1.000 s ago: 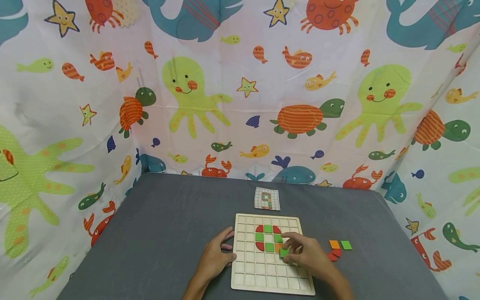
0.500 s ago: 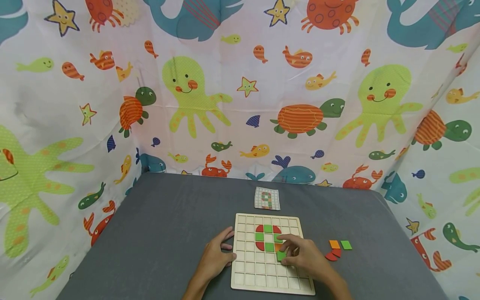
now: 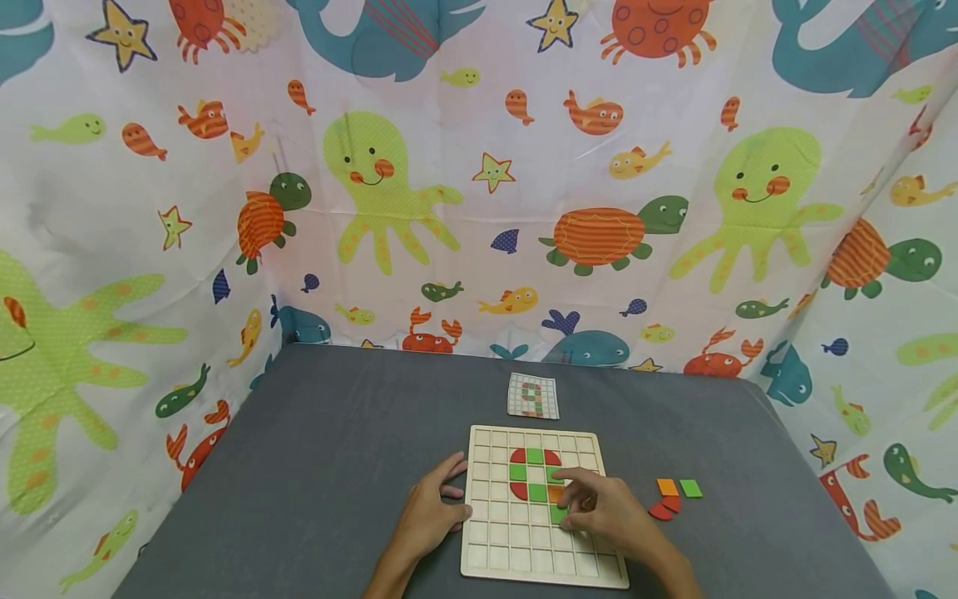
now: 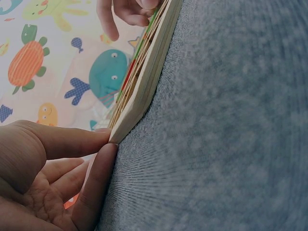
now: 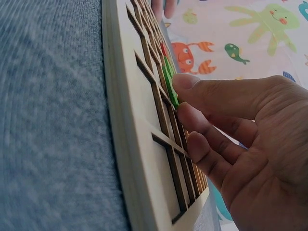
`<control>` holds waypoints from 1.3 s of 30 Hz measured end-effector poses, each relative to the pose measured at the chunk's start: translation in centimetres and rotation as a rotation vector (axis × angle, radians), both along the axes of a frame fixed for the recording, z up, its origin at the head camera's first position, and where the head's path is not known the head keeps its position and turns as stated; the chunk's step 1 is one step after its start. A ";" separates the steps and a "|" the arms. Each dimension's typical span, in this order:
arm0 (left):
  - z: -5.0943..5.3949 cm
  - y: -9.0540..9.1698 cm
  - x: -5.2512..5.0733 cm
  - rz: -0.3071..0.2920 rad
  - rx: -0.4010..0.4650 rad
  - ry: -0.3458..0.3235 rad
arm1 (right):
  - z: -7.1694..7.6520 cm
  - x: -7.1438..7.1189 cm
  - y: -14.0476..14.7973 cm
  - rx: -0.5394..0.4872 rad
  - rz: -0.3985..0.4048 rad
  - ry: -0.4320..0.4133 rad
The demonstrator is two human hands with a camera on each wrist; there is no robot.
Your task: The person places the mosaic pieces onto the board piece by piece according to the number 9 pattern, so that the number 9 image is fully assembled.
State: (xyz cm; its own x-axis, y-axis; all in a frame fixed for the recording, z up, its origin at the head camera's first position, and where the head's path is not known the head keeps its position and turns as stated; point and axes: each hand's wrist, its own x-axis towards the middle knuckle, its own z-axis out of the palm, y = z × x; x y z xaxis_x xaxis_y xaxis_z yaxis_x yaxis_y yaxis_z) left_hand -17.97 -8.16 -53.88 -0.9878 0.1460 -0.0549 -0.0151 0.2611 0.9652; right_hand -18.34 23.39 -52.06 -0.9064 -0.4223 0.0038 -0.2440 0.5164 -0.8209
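Note:
A wooden grid board (image 3: 509, 557) lies on the grey table, with red, green and orange tiles set in its cells. My left hand (image 3: 425, 512) is at the board's left side; in the left wrist view, thumb and finger (image 4: 96, 183) pinch its edge. My right hand (image 3: 609, 512) is over the board's right half, fingers curled, with thumb and fingertips at a green square tile (image 3: 558, 515). That tile sits in a cell just below an orange tile (image 3: 555, 494). In the right wrist view the thumb (image 5: 216, 96) touches the green tile's edge (image 5: 169, 84); the fingertips partly hide it.
Right of the board lie an orange square tile (image 3: 667, 488), a green square tile (image 3: 691, 489) and red curved-edge tiles (image 3: 662, 511). Behind the board is a pattern card (image 3: 533, 397) with a printed coloured grid. A sea-animal curtain (image 3: 479, 216) surrounds the table (image 3: 359, 433).
My right hand has moved slightly left with the green tile, which has gone from tilted over the board to lying in the cell under the orange tile. The left hand has stayed put.

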 end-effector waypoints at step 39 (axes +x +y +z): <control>-0.2 0.1 -0.1 0.009 0.001 -0.001 | 0.0 -0.1 5.8 0.005 -0.392 0.124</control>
State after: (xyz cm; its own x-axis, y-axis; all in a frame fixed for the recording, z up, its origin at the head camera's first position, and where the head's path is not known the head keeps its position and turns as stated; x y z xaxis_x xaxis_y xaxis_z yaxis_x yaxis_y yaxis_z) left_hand -18.09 -8.10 -54.09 -0.9890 0.1373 -0.0553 -0.0179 0.2601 0.9654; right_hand -18.45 29.16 -52.09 -0.9915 -0.0456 0.1221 -0.1252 0.5940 -0.7946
